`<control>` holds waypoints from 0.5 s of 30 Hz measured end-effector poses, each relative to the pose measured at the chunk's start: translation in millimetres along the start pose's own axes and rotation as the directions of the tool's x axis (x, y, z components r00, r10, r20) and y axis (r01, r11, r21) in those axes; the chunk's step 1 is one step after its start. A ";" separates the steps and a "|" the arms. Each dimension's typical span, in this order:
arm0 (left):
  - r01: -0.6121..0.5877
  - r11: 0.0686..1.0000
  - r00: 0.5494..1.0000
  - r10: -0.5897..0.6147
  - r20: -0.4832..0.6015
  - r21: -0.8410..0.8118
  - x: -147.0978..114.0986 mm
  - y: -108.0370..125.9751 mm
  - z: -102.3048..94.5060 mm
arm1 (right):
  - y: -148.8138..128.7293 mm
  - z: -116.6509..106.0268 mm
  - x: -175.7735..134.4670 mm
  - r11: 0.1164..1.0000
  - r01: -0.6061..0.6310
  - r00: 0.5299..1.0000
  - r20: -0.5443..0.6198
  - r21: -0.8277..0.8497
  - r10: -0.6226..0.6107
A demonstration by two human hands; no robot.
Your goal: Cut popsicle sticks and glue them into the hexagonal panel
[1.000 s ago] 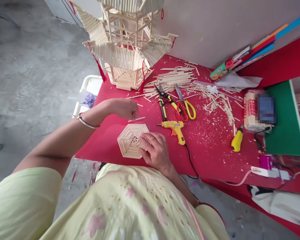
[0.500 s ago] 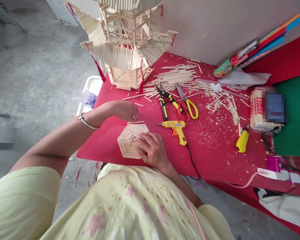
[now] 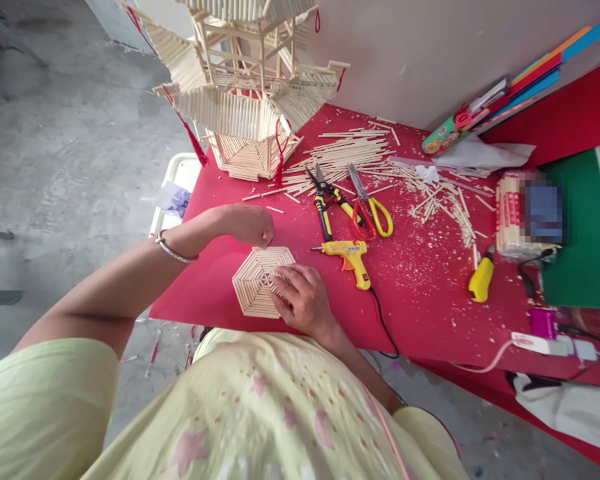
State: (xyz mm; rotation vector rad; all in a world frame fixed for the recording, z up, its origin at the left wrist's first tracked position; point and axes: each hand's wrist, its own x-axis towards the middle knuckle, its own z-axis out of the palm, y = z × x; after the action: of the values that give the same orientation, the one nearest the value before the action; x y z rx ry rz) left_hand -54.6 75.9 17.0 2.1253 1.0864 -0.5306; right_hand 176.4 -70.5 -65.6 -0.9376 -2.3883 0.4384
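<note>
A flat hexagonal panel (image 3: 253,287) of thin wooden sticks lies near the table's front edge. My right hand (image 3: 305,300) rests over the panel's right side, its fingers apart and slightly bent on the sticks. Reaching in from the left, my left hand (image 3: 250,225) is closed, fingertips pinched at the panel's far edge on a short wooden stick (image 3: 275,249), mostly covered and hard to separate from the panel. To the right of my hands lies a yellow glue gun (image 3: 347,252), its nozzle pointing toward the panel.
A stick-built pagoda (image 3: 230,100) with red tassels stands at the back left. Beyond the glue gun lie black-and-yellow cutters (image 3: 324,217) and red-and-yellow scissors (image 3: 380,213). Loose sticks (image 3: 355,153) and crumbs cover the back. A yellow utility knife (image 3: 481,279) lies at right.
The short stick, earlier lying just beyond the panel's far edge with a gap, now sits against that edge under my left fingertips. My right hand stays on the panel. The view has shifted slightly.
</note>
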 end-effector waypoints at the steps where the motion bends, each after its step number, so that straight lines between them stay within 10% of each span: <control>1: 0.005 1.000 1.000 -0.005 0.002 -0.003 0.0 0.7 -0.1 | 0.4 0.6 -0.1 1.000 0.000 1.000 -0.001 0.003 0.000; 15: -0.005 1.000 0.999 0.004 -0.046 -0.019 -1.3 4.7 2.6 | 1.8 1.5 -0.8 1.000 -0.005 1.000 0.006 0.016 0.005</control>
State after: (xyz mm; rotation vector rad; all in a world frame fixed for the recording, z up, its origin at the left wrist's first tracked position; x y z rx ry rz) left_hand -51.5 71.3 17.8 2.1324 1.1079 -0.4701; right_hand 177.1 -70.0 -68.0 -0.9365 -2.3851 0.4626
